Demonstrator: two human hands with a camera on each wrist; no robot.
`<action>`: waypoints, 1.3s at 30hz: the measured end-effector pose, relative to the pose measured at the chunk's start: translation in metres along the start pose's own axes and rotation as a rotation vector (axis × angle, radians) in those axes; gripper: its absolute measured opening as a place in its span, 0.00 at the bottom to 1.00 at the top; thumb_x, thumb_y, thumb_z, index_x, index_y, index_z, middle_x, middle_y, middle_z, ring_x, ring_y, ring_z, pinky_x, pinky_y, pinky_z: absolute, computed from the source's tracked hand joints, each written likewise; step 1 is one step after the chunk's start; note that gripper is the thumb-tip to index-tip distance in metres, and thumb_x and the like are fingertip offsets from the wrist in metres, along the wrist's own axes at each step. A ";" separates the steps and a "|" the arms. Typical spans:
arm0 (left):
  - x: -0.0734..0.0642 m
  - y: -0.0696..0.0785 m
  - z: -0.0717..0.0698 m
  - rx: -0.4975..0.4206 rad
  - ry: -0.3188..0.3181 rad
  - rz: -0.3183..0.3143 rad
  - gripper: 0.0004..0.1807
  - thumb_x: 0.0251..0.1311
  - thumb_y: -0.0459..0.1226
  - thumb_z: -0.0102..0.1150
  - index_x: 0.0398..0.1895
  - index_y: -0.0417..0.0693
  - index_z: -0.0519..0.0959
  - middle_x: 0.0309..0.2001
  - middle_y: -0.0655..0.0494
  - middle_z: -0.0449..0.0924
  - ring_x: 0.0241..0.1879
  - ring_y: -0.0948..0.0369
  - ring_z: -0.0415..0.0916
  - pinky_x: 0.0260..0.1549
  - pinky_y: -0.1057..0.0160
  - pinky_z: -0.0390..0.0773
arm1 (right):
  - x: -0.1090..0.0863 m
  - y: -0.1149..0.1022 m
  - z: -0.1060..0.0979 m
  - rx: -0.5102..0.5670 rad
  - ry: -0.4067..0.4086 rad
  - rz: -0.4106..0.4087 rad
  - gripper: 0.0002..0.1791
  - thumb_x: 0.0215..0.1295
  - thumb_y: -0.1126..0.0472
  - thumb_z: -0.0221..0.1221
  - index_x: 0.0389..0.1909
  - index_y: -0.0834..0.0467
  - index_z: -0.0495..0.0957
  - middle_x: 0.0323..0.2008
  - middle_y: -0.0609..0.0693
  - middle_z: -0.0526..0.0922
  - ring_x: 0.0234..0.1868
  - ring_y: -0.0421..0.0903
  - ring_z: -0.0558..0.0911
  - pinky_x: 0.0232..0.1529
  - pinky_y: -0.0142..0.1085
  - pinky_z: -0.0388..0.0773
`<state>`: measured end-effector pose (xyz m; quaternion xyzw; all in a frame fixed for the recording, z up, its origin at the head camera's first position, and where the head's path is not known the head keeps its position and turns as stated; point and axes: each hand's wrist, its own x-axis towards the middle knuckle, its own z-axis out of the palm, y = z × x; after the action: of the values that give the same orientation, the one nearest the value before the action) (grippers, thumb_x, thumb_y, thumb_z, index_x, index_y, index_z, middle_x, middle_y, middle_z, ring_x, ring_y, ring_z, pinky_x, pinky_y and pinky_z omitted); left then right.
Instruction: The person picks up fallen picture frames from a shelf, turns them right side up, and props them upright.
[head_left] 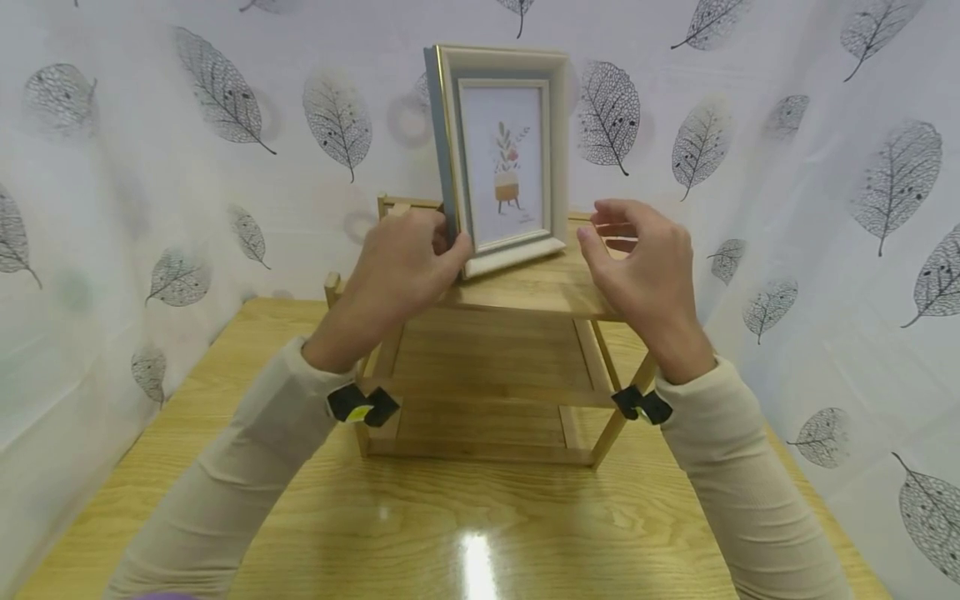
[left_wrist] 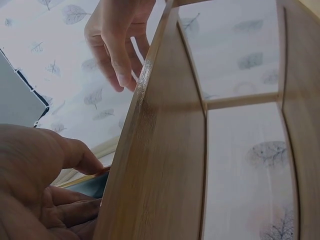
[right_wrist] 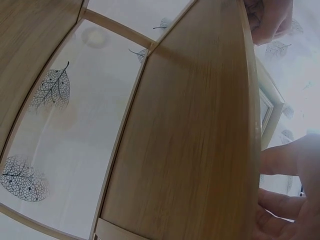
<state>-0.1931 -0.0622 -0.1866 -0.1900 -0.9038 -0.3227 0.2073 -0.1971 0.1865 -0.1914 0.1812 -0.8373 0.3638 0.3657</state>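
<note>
A picture frame (head_left: 504, 158) with a pale front, blue-grey side and gold edge stands upright on the top board of a wooden shelf rack (head_left: 517, 287), turned at a slight angle. Its print shows a potted plant. My left hand (head_left: 401, 262) grips the lower left corner, thumb at the front edge and fingers along the side. To the right of the frame, my right hand (head_left: 647, 271) is held apart from it, fingers loosely bent and nothing between them. The right wrist view shows only part of the frame (right_wrist: 272, 107) beyond the board's edge.
The rack has a middle board (head_left: 495, 354) and a lower board (head_left: 480, 425) under the top one. It stands on a glossy wooden table (head_left: 420, 525). A white curtain (head_left: 292, 192) printed with leaves hangs behind and at both sides.
</note>
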 end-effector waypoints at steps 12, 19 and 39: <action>0.004 -0.003 -0.001 0.026 -0.054 -0.034 0.19 0.73 0.41 0.49 0.21 0.44 0.69 0.21 0.52 0.68 0.21 0.58 0.63 0.21 0.63 0.63 | 0.003 0.003 0.005 -0.001 -0.100 0.089 0.23 0.66 0.64 0.64 0.59 0.69 0.77 0.55 0.63 0.83 0.53 0.57 0.84 0.54 0.45 0.82; 0.005 -0.005 -0.003 0.038 -0.089 -0.048 0.18 0.75 0.42 0.47 0.25 0.43 0.70 0.25 0.49 0.70 0.28 0.54 0.67 0.28 0.59 0.67 | 0.006 0.005 0.008 -0.004 -0.186 0.135 0.25 0.70 0.66 0.58 0.65 0.71 0.71 0.62 0.66 0.77 0.60 0.60 0.80 0.59 0.46 0.79; 0.007 -0.009 -0.003 0.048 -0.073 -0.007 0.18 0.76 0.40 0.47 0.24 0.44 0.67 0.25 0.49 0.67 0.31 0.52 0.66 0.33 0.55 0.68 | 0.009 -0.001 0.010 -0.041 -0.337 0.174 0.26 0.75 0.65 0.51 0.70 0.70 0.66 0.62 0.68 0.76 0.60 0.63 0.80 0.60 0.49 0.77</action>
<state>-0.2028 -0.0686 -0.1855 -0.1934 -0.9189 -0.2943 0.1777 -0.2075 0.1784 -0.1886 0.1588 -0.9064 0.3416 0.1910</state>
